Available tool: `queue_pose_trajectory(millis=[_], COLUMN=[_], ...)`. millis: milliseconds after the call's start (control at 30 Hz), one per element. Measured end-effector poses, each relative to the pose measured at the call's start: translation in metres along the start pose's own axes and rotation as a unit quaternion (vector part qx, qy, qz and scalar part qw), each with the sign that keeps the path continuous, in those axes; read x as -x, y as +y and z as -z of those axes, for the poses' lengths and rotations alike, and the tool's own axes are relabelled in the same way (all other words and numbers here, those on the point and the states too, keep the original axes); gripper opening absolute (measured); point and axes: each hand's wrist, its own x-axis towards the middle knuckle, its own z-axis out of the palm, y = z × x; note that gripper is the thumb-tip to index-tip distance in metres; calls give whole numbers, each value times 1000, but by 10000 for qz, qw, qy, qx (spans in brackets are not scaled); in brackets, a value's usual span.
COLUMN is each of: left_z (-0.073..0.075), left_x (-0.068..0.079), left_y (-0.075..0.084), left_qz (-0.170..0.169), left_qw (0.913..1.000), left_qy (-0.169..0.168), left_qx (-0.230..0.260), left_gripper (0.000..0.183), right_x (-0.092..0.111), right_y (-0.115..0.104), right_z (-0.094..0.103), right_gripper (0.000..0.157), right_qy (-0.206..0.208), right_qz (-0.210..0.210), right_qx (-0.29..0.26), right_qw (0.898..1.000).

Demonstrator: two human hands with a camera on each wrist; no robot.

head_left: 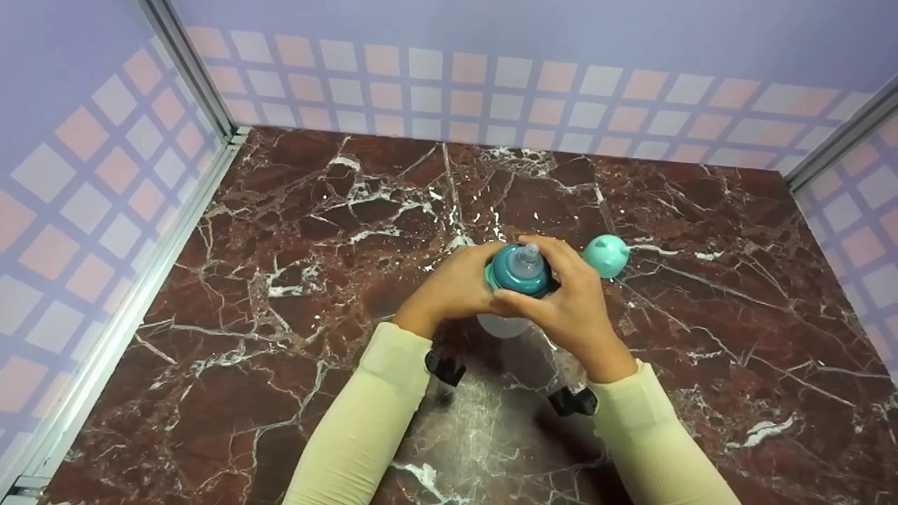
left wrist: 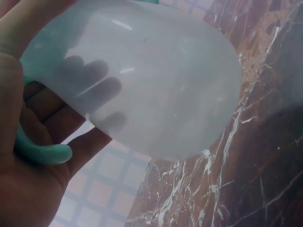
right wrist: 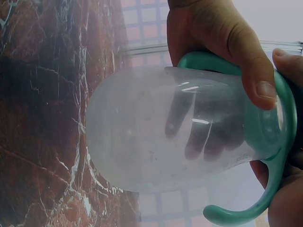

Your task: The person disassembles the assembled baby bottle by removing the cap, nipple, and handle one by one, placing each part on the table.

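Observation:
A baby bottle [head_left: 520,275] with a teal collar and a clear teat [head_left: 527,262] is held upright over the table. My left hand [head_left: 464,282] grips its frosted body [right wrist: 137,132] near the top; the fingers show through the plastic in both wrist views. One curved green side handle [left wrist: 45,153] passes by the left palm. My right hand [head_left: 577,301] curls round the teal collar, thumb on the near side and fingers on the far side. Just right of that hand a mint-green rounded cap [head_left: 607,256] with small ear-like bumps lies on the table.
The dark red marbled table [head_left: 701,294] has white veins running across it. Lilac partition walls [head_left: 491,35] with pink and white squares stand behind and at both sides, joined by metal corner posts [head_left: 193,70].

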Motion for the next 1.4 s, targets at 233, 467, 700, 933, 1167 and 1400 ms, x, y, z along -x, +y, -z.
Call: queue_pose_trajectory(millis=[233, 467, 700, 933, 1167, 1400], left_z=[-1, 0, 0, 1, 1, 2], left_x=[0, 1, 2, 2, 2, 3], left_y=[-1, -2, -4, -5, -7, -7], left_qz=[-52, -38, -71, -68, -60, -85], left_qw=[9998, 9993, 9988, 9986, 9974, 9966], left_qy=[-28, -30, -73, -96, -188, -252], left_qx=[176, 379, 477, 508, 690, 776], left_gripper=[64, 62, 60, 60, 61, 63], right_x=[0, -1, -2, -4, -5, -8], right_y=[0, -1, -1, 0, 2, 1], right_z=[2, 3, 3, 4, 6, 9], right_gripper=[67, 67, 68, 67, 67, 67], right_qy=[-54, -218, -374, -524, -722, -968], right_qz=[34, 7, -52, -122, -167, -247], right_qx=[-196, -251, -424, -596, -755, -1009], right_qw=[9998, 9994, 9984, 9968, 9944, 9899])
